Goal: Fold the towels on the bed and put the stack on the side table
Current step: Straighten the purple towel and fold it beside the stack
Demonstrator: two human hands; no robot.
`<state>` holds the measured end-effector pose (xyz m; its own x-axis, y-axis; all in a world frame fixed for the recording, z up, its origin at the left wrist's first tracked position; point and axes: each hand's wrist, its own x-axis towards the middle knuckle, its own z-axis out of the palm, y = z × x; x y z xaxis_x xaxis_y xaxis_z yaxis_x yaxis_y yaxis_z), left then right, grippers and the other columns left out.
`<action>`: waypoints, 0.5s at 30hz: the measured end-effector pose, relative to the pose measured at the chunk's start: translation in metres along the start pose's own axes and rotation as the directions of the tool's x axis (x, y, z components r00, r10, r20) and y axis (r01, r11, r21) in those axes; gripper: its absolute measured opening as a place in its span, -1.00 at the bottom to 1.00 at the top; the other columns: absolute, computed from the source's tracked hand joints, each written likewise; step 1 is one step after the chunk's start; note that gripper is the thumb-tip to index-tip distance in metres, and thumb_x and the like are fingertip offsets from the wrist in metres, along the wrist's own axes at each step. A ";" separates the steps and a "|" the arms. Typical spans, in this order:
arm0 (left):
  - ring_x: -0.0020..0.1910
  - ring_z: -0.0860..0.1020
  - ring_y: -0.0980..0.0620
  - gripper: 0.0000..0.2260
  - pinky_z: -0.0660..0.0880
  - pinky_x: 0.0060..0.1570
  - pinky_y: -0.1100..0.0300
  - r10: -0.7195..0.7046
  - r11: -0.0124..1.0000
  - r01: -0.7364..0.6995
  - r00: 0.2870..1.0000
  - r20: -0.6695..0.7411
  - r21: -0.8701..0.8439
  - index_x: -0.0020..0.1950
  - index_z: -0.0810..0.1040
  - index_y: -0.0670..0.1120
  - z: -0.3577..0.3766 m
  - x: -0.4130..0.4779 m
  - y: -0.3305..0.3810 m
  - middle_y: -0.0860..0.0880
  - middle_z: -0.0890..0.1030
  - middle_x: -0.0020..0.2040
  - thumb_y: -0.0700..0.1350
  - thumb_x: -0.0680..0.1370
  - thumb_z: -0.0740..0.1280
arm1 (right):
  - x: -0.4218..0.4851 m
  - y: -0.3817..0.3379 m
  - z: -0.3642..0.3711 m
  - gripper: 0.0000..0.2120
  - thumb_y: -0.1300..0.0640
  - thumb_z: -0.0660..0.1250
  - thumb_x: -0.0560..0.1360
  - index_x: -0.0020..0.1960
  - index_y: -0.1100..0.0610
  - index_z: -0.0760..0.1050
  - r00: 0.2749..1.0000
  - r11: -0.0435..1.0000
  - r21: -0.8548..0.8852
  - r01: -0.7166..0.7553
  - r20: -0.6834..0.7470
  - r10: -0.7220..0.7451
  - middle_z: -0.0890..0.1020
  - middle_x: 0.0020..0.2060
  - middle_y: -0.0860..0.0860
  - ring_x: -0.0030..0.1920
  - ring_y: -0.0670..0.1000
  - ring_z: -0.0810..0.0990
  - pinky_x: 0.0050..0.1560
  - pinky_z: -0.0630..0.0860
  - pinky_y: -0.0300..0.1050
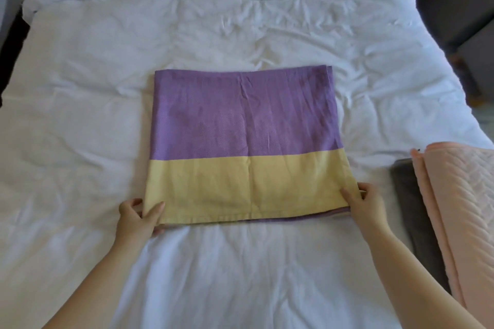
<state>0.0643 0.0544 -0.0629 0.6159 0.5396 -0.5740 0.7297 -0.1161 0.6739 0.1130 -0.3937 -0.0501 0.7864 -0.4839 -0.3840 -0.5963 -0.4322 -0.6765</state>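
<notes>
I see the bed [107, 88] with the towel [240, 125] lying flat at its middle, folded; it looks thin, limp and light, so I'd lift by both near corners. My left hand [137, 218] pinches the towel's near-left corner, my right hand [365, 201] its near-right.
</notes>
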 end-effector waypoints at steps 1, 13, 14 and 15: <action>-0.29 0.64 -0.04 -0.60 0.55 -0.42 0.21 -0.018 0.999 0.018 1.000 -0.007 0.029 0.20 0.42 -0.26 -0.002 -0.003 -0.001 -0.16 0.61 -0.02 -0.06 0.50 0.43 | -0.002 0.000 -0.004 -0.78 0.10 0.37 0.51 0.04 0.23 0.49 1.000 1.000 -0.018 0.006 -0.010 -0.006 0.59 -0.16 0.09 -0.13 0.12 0.54 -0.24 0.38 -0.08; -0.34 0.56 0.16 -0.89 0.53 -0.44 0.28 0.008 0.952 0.078 0.960 0.281 -0.295 -0.11 0.49 -0.02 -0.001 0.004 0.142 0.02 0.59 -0.27 -0.14 0.61 0.26 | 0.021 -0.102 -0.031 -0.88 0.25 0.27 0.56 -0.15 0.14 0.47 0.858 0.920 0.267 -0.288 0.499 0.123 0.54 -0.54 -0.04 -0.59 -0.16 0.47 -0.55 0.45 -0.33; -0.26 0.57 0.14 -0.90 0.55 -0.33 0.21 0.065 0.933 0.037 0.961 0.269 -0.358 -0.09 0.48 0.00 0.001 0.005 0.171 0.02 0.58 -0.20 -0.13 0.62 0.25 | 0.027 -0.129 -0.038 -0.85 0.27 0.24 0.57 -0.18 0.14 0.46 0.876 0.900 0.357 -0.250 0.479 0.054 0.51 -0.52 -0.04 -0.59 -0.17 0.41 -0.52 0.47 -0.32; -0.21 0.58 0.13 -0.91 0.54 -0.26 0.17 0.122 0.899 -0.004 0.962 0.243 -0.438 -0.08 0.47 0.01 0.000 0.005 0.202 0.02 0.59 -0.15 -0.13 0.62 0.24 | 0.031 -0.157 -0.046 -0.82 0.28 0.22 0.58 -0.19 0.14 0.45 0.892 0.867 0.455 -0.204 0.452 -0.028 0.50 -0.49 -0.03 -0.58 -0.16 0.40 -0.46 0.50 -0.30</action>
<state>0.2149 0.0339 0.0700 0.7540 0.3029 -0.5829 0.5235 0.2590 0.8117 0.2240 -0.3760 0.0734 0.7905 -0.0755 -0.6078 -0.6038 0.0699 -0.7940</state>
